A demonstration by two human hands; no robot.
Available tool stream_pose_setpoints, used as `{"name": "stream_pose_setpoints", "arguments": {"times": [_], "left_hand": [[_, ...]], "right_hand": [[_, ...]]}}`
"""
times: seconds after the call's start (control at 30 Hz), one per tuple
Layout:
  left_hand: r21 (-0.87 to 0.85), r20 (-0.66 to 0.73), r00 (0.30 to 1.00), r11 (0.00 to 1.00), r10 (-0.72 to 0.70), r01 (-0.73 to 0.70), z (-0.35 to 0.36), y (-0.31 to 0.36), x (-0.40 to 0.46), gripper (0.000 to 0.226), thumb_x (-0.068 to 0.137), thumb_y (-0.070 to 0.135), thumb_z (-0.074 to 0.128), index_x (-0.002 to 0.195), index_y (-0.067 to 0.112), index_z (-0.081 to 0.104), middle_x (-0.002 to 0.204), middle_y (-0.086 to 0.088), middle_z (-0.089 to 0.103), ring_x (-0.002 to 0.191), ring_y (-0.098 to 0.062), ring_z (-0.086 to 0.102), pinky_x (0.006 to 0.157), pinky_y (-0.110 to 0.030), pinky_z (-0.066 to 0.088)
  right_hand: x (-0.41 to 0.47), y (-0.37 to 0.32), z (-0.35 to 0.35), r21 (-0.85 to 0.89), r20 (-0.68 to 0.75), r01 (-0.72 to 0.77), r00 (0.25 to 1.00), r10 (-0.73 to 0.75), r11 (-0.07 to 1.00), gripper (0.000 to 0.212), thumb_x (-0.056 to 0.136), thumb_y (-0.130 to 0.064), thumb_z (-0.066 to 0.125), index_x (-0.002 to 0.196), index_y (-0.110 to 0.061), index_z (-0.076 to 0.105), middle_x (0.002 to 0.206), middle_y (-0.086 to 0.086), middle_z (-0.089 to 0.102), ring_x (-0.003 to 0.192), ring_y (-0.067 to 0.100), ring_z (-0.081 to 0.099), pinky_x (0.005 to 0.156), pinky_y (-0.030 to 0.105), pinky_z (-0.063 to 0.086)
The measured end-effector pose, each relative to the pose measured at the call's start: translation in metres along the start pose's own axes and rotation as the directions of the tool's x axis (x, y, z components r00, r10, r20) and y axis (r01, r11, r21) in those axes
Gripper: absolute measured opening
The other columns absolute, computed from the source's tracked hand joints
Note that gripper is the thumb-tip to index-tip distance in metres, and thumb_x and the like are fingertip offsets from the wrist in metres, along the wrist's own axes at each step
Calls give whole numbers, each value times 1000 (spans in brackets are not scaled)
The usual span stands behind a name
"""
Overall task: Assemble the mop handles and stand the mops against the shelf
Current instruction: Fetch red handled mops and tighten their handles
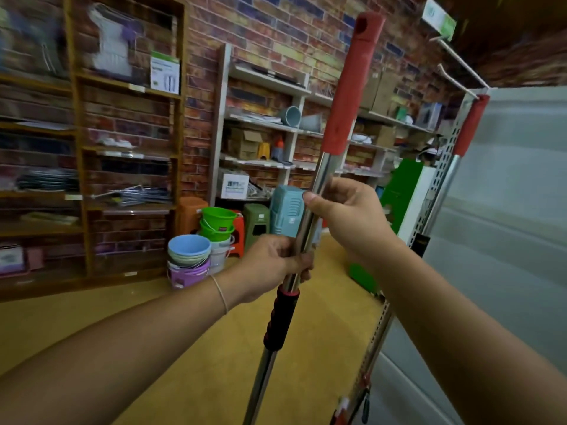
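Polished steel mop handle (306, 228), a round tube, tilted slightly right, rising from the bottom edge; its lower end and any mop head are cut off. Black ribbed collar (280, 320) with red trim on the tube, just below the left hand. Red, matte, cylindrical grip sleeve (352, 84) caps the top, with a hole near its tip.

Left hand (271, 268): fingers curled round the tube just above the collar; thin band on the wrist. Right hand (346, 216): higher up, thumb and fingers wrapped round the bare steel; fingertips hidden behind the tube.

Second mop handle (466, 130), same red sleeve over steel, leans against the perforated upright of the grey shelf (521, 210) on the right; its lower part blurs out.

Beyond: stacked plastic buckets (199, 250) on the yellow floor (153, 332), shelving blurred against a brick-pattern wall (260, 29).
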State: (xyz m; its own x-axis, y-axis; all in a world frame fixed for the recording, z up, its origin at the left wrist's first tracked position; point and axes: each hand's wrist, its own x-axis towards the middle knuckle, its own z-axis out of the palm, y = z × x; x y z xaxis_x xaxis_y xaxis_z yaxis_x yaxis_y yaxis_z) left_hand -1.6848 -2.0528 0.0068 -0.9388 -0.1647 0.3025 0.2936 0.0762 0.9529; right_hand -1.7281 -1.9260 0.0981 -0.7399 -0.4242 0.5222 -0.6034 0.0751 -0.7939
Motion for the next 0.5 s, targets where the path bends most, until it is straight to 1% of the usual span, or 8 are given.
{"name": "stream_pose_setpoints", "arguments": {"times": [0.07,0.13,0.17,0.27,0.33,0.4,0.43,0.5], "left_hand": [[38,17,1000,999,-13,13,3,-8,24,4,89,5,65,88,8,65,72,-3,68,68,-19,68,69,-32,57],[71,39,999,997,-27,24,8,-16,46,4,89,3,64,89,7,64,75,-7,67,71,-21,68,74,-34,59],[83,51,998,996,-36,32,12,-20,56,4,90,3,63,90,7,63,76,-7,66,72,-21,68,77,-35,59],[80,93,994,995,-62,54,22,-18,86,8,89,0,62,92,7,62,82,-8,68,75,-19,68,79,-33,58],[3,94,996,1000,-2,2,24,-7,110,12,87,-2,64,95,7,64,85,-8,71,78,-19,70,76,-29,58],[-45,85,993,996,82,-78,22,8,134,11,87,2,64,98,3,65,82,-7,72,79,-21,71,72,-26,57],[-28,94,989,994,112,-109,21,12,145,12,88,4,64,99,2,66,80,-6,73,78,-20,71,70,-25,56],[34,115,981,986,157,-162,22,11,161,8,89,4,64,96,5,66,76,-2,73,76,-18,71,71,-26,55]], "right_hand": [[27,5,-9,45,-26,6,1000,-5,999,19,89,-29,71,94,-11,71,95,25,71,82,35,68,84,53,56],[52,8,-20,61,-63,12,998,-8,998,24,87,-34,72,93,-11,71,88,24,69,73,28,61,75,50,55],[62,12,-24,50,-72,14,997,-10,999,23,87,-35,72,93,-13,71,88,22,70,72,26,61,73,49,56],[83,28,-34,18,-99,13,995,-11,1000,20,87,-35,73,94,-16,71,98,21,71,78,25,68,81,51,56],[92,39,-38,-7,-119,24,993,-24,1000,18,87,-33,72,93,-16,71,97,19,71,74,22,66,76,46,58],[100,50,-40,-45,-119,26,992,-31,999,16,88,-31,71,93,-16,70,94,18,72,75,26,69,65,38,60],[105,54,-42,-68,-118,25,992,-33,997,15,89,-31,71,92,-16,70,92,17,72,74,25,70,59,34,59],[113,63,-45,-99,-101,15,995,-25,995,14,90,-31,70,91,-17,70,84,15,72,61,15,67,48,23,55]]}}
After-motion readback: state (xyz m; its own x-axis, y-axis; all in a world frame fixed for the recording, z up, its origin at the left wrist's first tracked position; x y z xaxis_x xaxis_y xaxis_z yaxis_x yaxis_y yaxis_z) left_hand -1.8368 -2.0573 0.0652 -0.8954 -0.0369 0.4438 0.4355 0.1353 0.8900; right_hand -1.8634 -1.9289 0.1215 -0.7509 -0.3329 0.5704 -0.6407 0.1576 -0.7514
